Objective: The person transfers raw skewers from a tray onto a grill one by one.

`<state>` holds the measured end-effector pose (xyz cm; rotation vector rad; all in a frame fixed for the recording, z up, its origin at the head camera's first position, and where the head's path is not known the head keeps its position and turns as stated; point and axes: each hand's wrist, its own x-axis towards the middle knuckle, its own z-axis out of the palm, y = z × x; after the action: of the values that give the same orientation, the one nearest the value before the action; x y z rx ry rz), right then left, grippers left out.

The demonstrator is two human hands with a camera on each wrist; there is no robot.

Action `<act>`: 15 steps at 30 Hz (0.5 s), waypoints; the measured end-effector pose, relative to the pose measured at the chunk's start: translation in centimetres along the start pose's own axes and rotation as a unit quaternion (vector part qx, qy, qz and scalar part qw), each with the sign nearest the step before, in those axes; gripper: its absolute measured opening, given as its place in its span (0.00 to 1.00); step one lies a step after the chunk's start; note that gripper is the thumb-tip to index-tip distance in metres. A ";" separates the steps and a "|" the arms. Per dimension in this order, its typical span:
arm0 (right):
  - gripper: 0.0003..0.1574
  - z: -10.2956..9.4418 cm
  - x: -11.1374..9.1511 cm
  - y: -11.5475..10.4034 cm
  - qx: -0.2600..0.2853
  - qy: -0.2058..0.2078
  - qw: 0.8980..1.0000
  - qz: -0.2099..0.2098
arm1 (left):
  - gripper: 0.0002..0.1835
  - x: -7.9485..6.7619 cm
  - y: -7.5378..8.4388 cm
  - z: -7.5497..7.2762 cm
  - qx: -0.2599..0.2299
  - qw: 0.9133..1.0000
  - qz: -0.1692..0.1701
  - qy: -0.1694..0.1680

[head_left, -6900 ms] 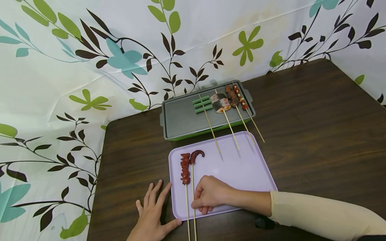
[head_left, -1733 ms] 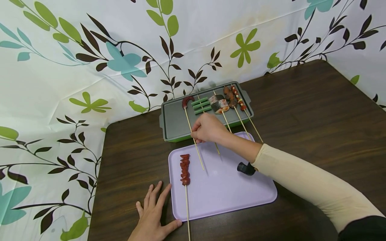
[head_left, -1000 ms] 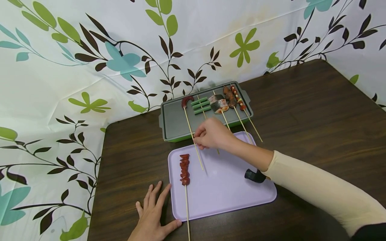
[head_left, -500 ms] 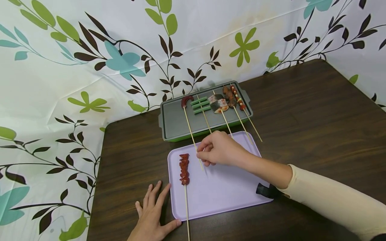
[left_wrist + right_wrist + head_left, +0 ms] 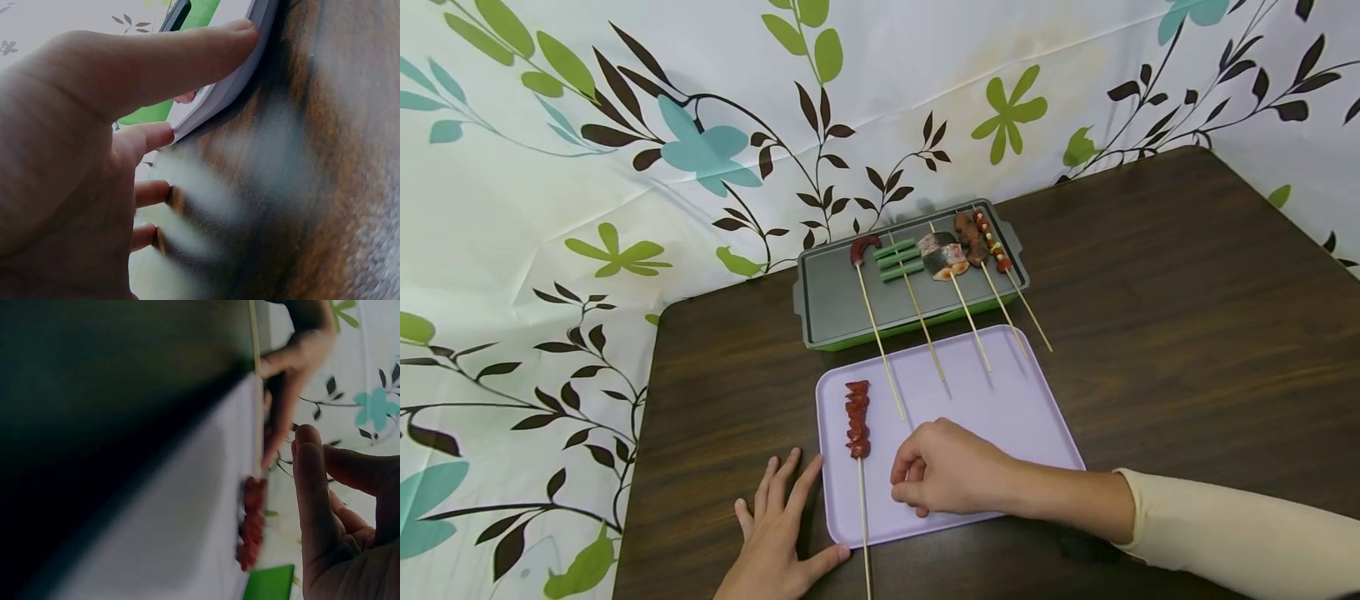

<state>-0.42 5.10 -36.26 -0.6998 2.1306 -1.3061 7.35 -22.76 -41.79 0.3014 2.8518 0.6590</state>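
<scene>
On the left side of the lilac tray (image 5: 1000,433) lies a skewer of red meat pieces (image 5: 858,421), its stick (image 5: 862,508) running past the front edge. My right hand (image 5: 955,467) hovers over the tray's front, right of that stick, fingers loosely bent and holding nothing. In the right wrist view, thumb and index finger (image 5: 310,487) come close together around no object. My left hand (image 5: 778,533) rests on the table with fingers spread, index finger and thumb at the tray's left edge. An octopus tentacle skewer (image 5: 863,250) lies on the grill, its stick reaching over the tray.
Behind the tray stands a grey-topped green grill (image 5: 831,308). Right of the tentacle lie skewers of green stalks (image 5: 898,261), fish pieces (image 5: 943,255), brown meat (image 5: 972,240) and small mixed pieces (image 5: 992,242). Their sticks overhang the grill's front. A patterned cloth (image 5: 880,100) hangs behind the dark wooden table (image 5: 1187,333).
The tentacle skewer has gone from the tray to the grill's left part. My right hand has let go of its stick and drawn back toward the tray's front. The left hand stays put.
</scene>
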 end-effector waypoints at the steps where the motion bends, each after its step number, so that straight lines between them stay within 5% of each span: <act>1: 0.06 0.4 0.0 0.2 0.002 -0.003 1.000 0.000 | 0.56 0.0 0.0 0.0 0.001 1.000 0.000 -0.001; 8: 0.05 2.2 0.4 1.8 0.031 -0.007 0.999 0.018 | 0.56 0.1 0.1 0.0 -0.003 1.000 -0.005 -0.008; 15: 0.06 3.3 1.2 2.5 0.115 -0.011 0.992 0.053 | 0.56 0.0 0.0 0.0 0.001 1.000 0.001 -0.002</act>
<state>0.56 3.18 -40.03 -0.4972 1.9308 -1.4496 7.41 -22.71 -41.80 0.3049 2.8487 0.6538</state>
